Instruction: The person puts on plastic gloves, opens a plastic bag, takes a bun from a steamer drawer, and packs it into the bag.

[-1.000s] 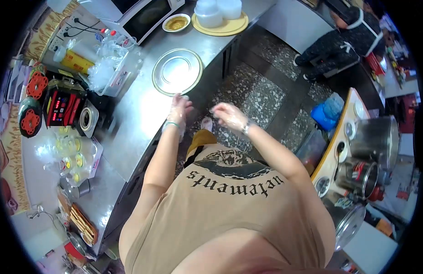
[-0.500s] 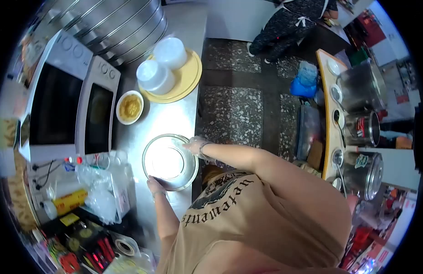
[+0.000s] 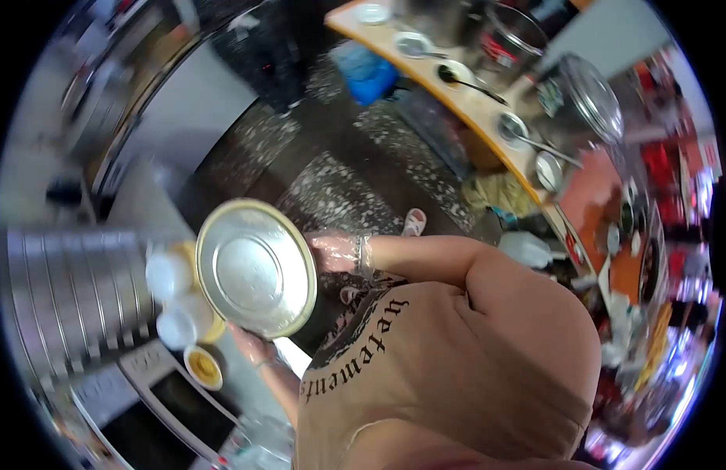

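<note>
A round, shiny metal pan [image 3: 253,270] with a pale rim is held up and tilted between my two hands, above the floor and the counter's edge. My right hand [image 3: 337,252], in a clear plastic glove, grips the rim on the right side. At the lower left edge my left hand [image 3: 251,345], also gloved, holds the pan from below, its fingers partly hidden behind it. Faint ring shapes show on the pan's face. Just left of it stand stacked white plastic tubs [image 3: 182,319] on a yellow round board.
A bowl of yellow food [image 3: 204,367] sits on the counter by the microwaves [image 3: 186,399] and steel steamer tiers [image 3: 81,294]. Across the aisle, a wooden shelf [image 3: 425,51] bears ladles on dishes and large pots [image 3: 586,98]. Another person [image 3: 273,59] stands at the top.
The pan has been lifted off the counter and tilted, both hands still on it. My view has turned to the right, bringing more of the shelf side into sight.
</note>
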Motion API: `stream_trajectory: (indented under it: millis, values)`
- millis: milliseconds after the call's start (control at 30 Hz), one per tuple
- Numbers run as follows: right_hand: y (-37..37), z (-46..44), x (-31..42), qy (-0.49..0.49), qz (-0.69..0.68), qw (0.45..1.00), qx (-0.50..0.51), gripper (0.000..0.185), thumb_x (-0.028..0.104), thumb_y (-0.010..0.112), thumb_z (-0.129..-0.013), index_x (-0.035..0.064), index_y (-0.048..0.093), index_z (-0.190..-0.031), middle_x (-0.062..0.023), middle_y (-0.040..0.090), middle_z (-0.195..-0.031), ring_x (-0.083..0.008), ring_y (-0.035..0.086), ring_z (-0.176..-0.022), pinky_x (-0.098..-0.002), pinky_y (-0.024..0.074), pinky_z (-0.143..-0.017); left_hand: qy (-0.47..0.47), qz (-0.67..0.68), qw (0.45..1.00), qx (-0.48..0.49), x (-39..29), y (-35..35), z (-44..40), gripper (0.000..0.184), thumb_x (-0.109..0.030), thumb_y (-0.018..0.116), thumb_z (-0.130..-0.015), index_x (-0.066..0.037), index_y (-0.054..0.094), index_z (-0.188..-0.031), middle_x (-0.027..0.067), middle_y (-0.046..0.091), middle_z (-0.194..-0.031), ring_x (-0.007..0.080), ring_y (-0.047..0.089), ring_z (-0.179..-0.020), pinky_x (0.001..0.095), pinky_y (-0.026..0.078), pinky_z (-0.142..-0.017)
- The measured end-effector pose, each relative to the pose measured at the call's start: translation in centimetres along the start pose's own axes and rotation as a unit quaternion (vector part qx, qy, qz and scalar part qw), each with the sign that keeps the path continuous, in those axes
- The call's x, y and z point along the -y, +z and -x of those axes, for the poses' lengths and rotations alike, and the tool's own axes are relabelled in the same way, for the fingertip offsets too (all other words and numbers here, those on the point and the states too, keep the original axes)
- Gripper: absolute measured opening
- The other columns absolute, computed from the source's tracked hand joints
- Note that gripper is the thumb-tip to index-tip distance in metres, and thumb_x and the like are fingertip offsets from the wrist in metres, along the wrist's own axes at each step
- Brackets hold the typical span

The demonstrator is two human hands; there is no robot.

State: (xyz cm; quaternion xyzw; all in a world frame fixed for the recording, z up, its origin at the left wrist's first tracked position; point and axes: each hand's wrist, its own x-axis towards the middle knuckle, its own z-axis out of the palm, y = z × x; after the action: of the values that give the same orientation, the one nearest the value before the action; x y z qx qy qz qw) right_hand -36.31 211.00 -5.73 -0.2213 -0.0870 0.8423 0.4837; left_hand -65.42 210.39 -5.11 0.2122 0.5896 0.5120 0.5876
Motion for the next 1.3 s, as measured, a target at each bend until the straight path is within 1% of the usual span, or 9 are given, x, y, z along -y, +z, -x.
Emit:
stream_trajectory:
  millis: [400, 500, 633, 733, 867, 933, 1000, 1067, 1300]
  values:
    - [-19.1, 26.4, 28.8, -0.390, -0.173, 0.902, -0.064, 0.033, 0.022, 0.042, -0.095, -0.0029, 0.053, -0.114, -0.0134, 0.060, -0.114, -0.0252, 0.057, -0.104, -0.0362, 0.0458, -0.092, -0.190, -0.215, 0.886, 0.364, 13.5, 55.6, 11.4, 0.051, -0.042, 0.036, -0.098, 0.000, 0.046, -0.126, 0.0108, 0.054, -0.123, 0.0225, 0.053, -0.109, 0.0363, 0.043, -0.094]
    - [-20.5, 31.6, 32.1, -0.516, -0.179, 0.828, -0.124, 0.032, 0.023, 0.043, -0.095, -0.0023, 0.054, -0.112, -0.0145, 0.061, -0.111, -0.0266, 0.058, -0.101, -0.0370, 0.0465, -0.091, -0.302, -0.218, 0.795, 0.479, 16.2, 63.7, 14.2, 0.049, -0.039, 0.038, -0.098, 0.000, 0.046, -0.126, 0.0118, 0.053, -0.125, 0.0232, 0.052, -0.112, 0.0378, 0.043, -0.095]
    - [-22.0, 35.5, 37.2, -0.629, -0.139, 0.717, -0.266, 0.032, 0.024, 0.044, -0.094, -0.0016, 0.056, -0.109, -0.0159, 0.062, -0.106, -0.0285, 0.060, -0.098, -0.0381, 0.0475, -0.088, -0.316, -0.252, 0.659, 0.634, 24.4, 72.3, 12.3, 0.025, -0.027, 0.047, -0.093, -0.007, 0.053, -0.107, 0.0041, 0.055, -0.091, 0.0128, 0.053, -0.079, 0.0296, 0.047, -0.073]
    - [-23.5, 38.2, 43.6, -0.668, 0.009, 0.560, -0.490, 0.031, 0.024, 0.045, -0.094, -0.0011, 0.057, -0.108, -0.0170, 0.063, -0.103, -0.0299, 0.061, -0.096, -0.0390, 0.0481, -0.086, -0.264, -0.351, 0.646, 0.624, 23.4, 79.6, 13.6, 0.036, -0.027, 0.045, -0.095, -0.002, 0.046, -0.120, 0.0070, 0.057, -0.104, 0.0176, 0.057, -0.089, 0.0322, 0.048, -0.077]
    - [-27.2, 40.3, 55.7, -0.469, 0.359, 0.212, -0.779, 0.030, 0.025, 0.047, -0.093, -0.0003, 0.058, -0.105, -0.0185, 0.064, -0.098, -0.0319, 0.062, -0.092, -0.0401, 0.0491, -0.084, -0.258, -0.361, 0.616, 0.651, 23.7, 89.1, 8.4, 0.034, -0.025, 0.048, -0.094, -0.003, 0.044, -0.120, 0.0067, 0.056, -0.097, 0.0140, 0.055, -0.081, 0.0305, 0.048, -0.071]
    - [-29.1, 41.5, 62.1, -0.264, 0.513, 0.197, -0.793, 0.034, 0.033, 0.049, -0.091, 0.0026, 0.059, -0.101, -0.0190, 0.063, -0.098, -0.0380, 0.059, -0.095, -0.0433, 0.0458, -0.083, -0.254, -0.336, 0.614, 0.668, 23.4, 93.2, 4.6, 0.033, -0.024, 0.049, -0.094, -0.003, 0.044, -0.119, 0.0076, 0.056, -0.099, 0.0142, 0.055, -0.078, 0.0292, 0.049, -0.068]
    - [-29.2, 39.9, 68.8, -0.185, 0.411, 0.331, -0.829, 0.034, 0.035, 0.048, -0.090, 0.0056, 0.060, -0.103, -0.0232, 0.062, -0.099, -0.0412, 0.057, -0.091, -0.0474, 0.0436, -0.081, -0.249, -0.339, 0.628, 0.655, 22.4, 96.9, 2.0, 0.030, -0.023, 0.048, -0.094, -0.003, 0.045, -0.117, 0.0070, 0.056, -0.096, 0.0133, 0.055, -0.078, 0.0282, 0.050, -0.067]
    - [-31.6, 37.9, 73.1, -0.032, 0.420, 0.364, -0.831, 0.037, 0.037, 0.049, -0.087, 0.0035, 0.060, -0.101, -0.0250, 0.061, -0.104, -0.0358, 0.058, -0.100, -0.0450, 0.0448, -0.087, -0.247, -0.330, 0.645, 0.644, 22.6, 99.6, -1.0, 0.025, -0.021, 0.047, -0.095, -0.005, 0.048, -0.114, 0.0063, 0.057, -0.095, 0.0127, 0.055, -0.077, 0.0278, 0.050, -0.066]
    - [-39.2, 34.4, 80.0, 0.018, 0.448, 0.368, -0.814, 0.043, 0.037, 0.044, -0.087, 0.0029, 0.058, -0.110, -0.0203, 0.065, -0.099, -0.0350, 0.063, -0.092, -0.0438, 0.0488, -0.084, -0.247, -0.373, 0.635, 0.629, 23.9, 103.9, -3.4, 0.026, -0.027, 0.050, -0.094, -0.006, 0.050, -0.111, 0.0079, 0.057, -0.096, 0.0151, 0.056, -0.078, 0.0291, 0.051, -0.066]
